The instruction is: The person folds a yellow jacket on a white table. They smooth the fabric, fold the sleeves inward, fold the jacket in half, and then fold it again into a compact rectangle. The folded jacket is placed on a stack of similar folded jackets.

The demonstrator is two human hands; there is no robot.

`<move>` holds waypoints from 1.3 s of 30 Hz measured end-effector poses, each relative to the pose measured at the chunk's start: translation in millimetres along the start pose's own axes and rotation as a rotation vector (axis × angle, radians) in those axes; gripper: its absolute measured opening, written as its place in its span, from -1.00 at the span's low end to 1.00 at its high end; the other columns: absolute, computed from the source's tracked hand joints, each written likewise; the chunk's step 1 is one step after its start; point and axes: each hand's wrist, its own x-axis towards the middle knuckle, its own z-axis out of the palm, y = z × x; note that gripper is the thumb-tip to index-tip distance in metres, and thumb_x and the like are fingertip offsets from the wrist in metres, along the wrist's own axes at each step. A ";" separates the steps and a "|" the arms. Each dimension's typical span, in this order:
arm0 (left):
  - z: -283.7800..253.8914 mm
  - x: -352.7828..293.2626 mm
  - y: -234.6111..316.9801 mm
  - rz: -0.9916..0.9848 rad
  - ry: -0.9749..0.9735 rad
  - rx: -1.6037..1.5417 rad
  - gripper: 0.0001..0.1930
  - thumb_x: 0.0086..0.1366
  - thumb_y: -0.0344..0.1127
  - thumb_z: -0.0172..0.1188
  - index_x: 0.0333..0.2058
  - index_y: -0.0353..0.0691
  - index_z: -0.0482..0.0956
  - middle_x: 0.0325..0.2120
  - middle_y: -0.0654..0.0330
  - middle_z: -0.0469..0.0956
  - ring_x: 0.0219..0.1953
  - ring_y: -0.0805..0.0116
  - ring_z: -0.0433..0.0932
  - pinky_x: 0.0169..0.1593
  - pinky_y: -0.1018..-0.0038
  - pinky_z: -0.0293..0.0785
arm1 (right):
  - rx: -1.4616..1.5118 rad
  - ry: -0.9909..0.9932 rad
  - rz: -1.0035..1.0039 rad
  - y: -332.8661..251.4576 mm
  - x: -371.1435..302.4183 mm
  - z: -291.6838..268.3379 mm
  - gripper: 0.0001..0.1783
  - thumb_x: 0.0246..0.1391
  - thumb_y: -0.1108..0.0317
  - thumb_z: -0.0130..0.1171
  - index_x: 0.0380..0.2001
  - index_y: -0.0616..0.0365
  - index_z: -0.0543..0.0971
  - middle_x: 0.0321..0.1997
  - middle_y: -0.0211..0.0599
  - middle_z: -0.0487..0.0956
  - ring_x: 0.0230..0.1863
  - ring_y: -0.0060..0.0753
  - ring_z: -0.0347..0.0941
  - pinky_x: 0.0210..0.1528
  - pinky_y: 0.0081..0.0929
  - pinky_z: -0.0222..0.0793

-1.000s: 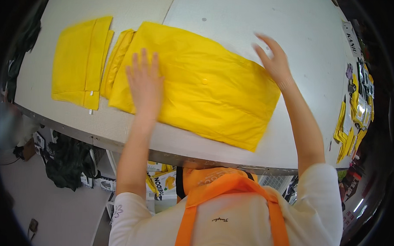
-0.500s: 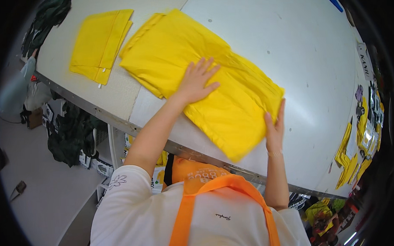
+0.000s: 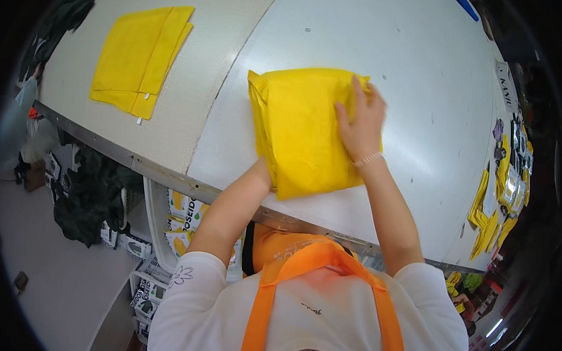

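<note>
A compact, folded bundle of yellow cloth [image 3: 310,137] lies on the pale table in front of me, its left side showing stacked layers. Over its upper right part rests my right hand [image 3: 362,117], thumb and fingers apart, with a pale band at the wrist. My left forearm [image 3: 232,205] reaches the bundle's lower left edge. The cloth hides my left hand, which appears to be under or inside the fold; its fingers do not show. Farther left lies a flat, folded yellow cloth piece [image 3: 134,60] with small white tags, apart from both hands.
The table [image 3: 441,151] has a metal front edge. At the far right lie yellow pieces and clear packets [image 3: 510,180]. A blue object [image 3: 460,1] lies at the back. Below left are dark cloth [image 3: 93,200] and a white basket [image 3: 156,226] of printed packets.
The long, spread yellow cloth has become a shorter, squarer bundle. My left hand has gone from on top of it to out of sight at its left edge; my right hand has moved onto it.
</note>
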 end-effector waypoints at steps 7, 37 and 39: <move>8.6 5.8 -0.9 -0.083 0.010 -0.094 -0.47 0.40 -0.03 -0.23 0.25 -0.12 0.05 0.20 0.13 0.19 0.16 0.28 0.26 0.15 0.38 0.28 | -0.020 -0.208 0.139 18.9 -58.7 -8.3 -0.19 -0.10 -0.10 0.20 0.24 -0.17 0.22 0.30 0.17 0.01 0.05 0.19 0.22 0.08 -0.13 0.23; -59.6 9.3 101.7 -0.231 0.874 0.405 -0.30 0.11 -0.20 0.25 0.14 -0.43 0.18 0.08 -0.08 0.29 0.11 0.16 0.29 0.16 0.33 0.18 | 1.195 -0.602 0.703 111.3 53.9 35.5 -0.01 -0.11 0.01 0.29 0.21 0.39 0.06 0.28 0.04 0.15 0.31 -0.20 0.09 0.26 -0.41 0.06; -60.2 25.1 117.7 -0.349 0.766 0.429 -0.44 0.13 -0.23 0.24 0.01 -0.49 0.32 -0.09 0.00 0.45 -0.06 0.27 0.45 -0.01 0.43 0.35 | 1.187 -0.773 0.708 106.5 74.1 32.5 -0.08 -0.15 0.12 0.30 0.17 0.41 0.13 0.15 -0.05 0.32 0.15 -0.28 0.26 0.17 -0.44 0.17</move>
